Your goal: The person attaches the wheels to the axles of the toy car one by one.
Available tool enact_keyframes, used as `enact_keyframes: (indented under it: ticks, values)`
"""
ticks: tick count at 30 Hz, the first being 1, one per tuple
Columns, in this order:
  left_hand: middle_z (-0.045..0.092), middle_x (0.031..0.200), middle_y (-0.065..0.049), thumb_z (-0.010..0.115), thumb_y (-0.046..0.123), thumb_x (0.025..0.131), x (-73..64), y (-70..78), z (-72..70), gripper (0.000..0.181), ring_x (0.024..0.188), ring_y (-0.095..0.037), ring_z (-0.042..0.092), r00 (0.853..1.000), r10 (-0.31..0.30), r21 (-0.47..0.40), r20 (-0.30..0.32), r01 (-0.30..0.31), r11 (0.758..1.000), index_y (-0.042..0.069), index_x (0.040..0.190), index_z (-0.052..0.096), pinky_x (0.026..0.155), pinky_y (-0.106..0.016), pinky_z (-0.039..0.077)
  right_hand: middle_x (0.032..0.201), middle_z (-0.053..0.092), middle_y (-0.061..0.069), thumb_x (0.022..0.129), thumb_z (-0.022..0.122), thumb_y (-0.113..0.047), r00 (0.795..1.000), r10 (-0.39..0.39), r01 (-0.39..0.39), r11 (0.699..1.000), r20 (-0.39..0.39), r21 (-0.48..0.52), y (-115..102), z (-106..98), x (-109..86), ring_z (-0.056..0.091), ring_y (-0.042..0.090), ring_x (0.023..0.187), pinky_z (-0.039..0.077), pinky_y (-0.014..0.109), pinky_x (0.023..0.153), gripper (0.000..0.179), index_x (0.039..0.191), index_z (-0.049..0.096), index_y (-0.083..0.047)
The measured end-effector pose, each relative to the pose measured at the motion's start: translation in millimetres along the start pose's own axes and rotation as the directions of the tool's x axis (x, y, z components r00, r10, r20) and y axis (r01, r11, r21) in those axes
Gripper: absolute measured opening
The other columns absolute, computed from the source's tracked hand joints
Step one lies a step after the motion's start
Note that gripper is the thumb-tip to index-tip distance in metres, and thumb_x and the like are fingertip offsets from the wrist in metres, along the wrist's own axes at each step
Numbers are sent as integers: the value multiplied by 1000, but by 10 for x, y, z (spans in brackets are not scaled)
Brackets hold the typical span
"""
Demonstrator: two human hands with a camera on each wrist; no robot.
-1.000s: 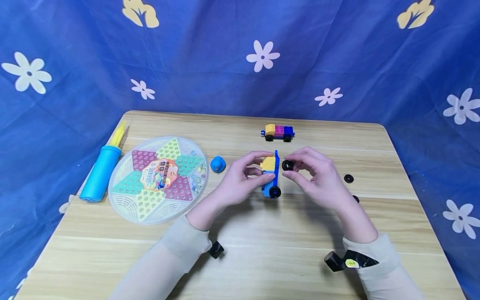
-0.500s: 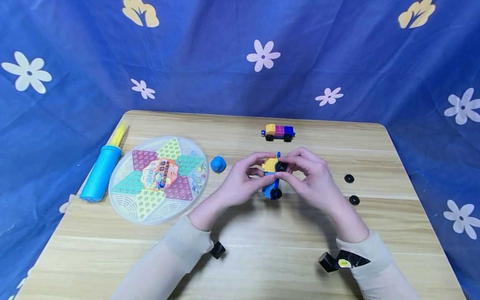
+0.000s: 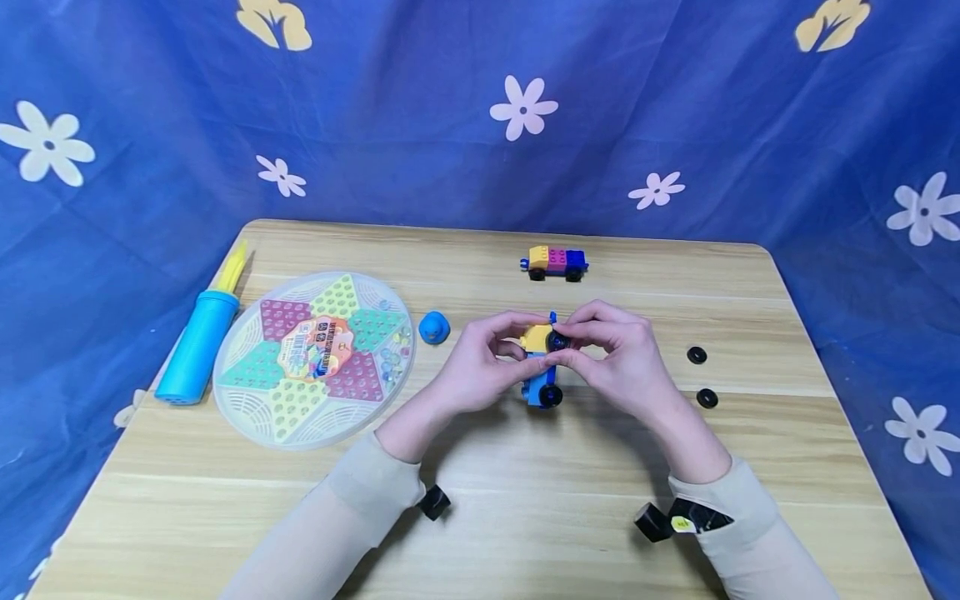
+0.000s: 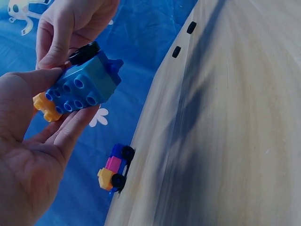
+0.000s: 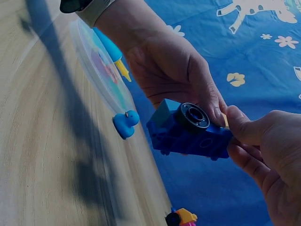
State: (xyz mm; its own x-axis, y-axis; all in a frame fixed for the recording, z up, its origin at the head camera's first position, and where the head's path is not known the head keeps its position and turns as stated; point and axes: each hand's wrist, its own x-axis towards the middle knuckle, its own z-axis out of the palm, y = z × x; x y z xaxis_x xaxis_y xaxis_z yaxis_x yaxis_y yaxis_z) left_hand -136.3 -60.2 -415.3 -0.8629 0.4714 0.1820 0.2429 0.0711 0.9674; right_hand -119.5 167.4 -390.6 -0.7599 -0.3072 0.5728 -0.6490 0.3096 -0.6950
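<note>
My left hand [image 3: 480, 367] grips a small building-block toy car [image 3: 537, 388], with yellow and light blue blocks on a dark blue base. It is tipped on its side, clear of the table. A black wheel [image 5: 194, 117] sits on the base near the light blue end. At the yellow end, my right hand [image 3: 621, 357] pinches another black wheel [image 3: 557, 341] against the base's side. In the right wrist view, the right fingers [image 5: 244, 125] hide that pinched wheel. The left wrist view shows the studs of the light blue block [image 4: 84, 84].
Two loose black wheels [image 3: 697, 356] lie to the right on the wooden table [image 3: 525, 517]. Behind the hands stands a second block car [image 3: 556, 262]. A blue rubber duck [image 3: 434, 327], a round star-patterned board [image 3: 247, 408] and a blue pump [image 3: 197, 346] are at left.
My right hand has moved left, bringing the pinched wheel from beside the car to its base. The left hand keeps its grip, and the car sits slightly lower in view.
</note>
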Motion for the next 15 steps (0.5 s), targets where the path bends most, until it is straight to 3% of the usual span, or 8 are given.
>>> enact_keyframes:
  ticks: [8,15]
  values:
    - [73,125,-2,84,7,92,-7,-13,12,46,91,-21,71,1000,15,7,-7,-15,1000,11,136,71,81,-37,63,93,73,4,74,95,6,999,-31,32,998,7,-58,-21,8,11,71,18,80,57,19,71,27,98,83,2]
    - [72,126,-5,84,9,93,-18,9,11,48,84,-23,73,1000,-4,-1,12,4,1000,11,138,69,76,-35,63,91,74,2,73,94,8,995,100,-100,992,5,82,5,13,-18,72,20,80,62,25,72,31,101,83,1]
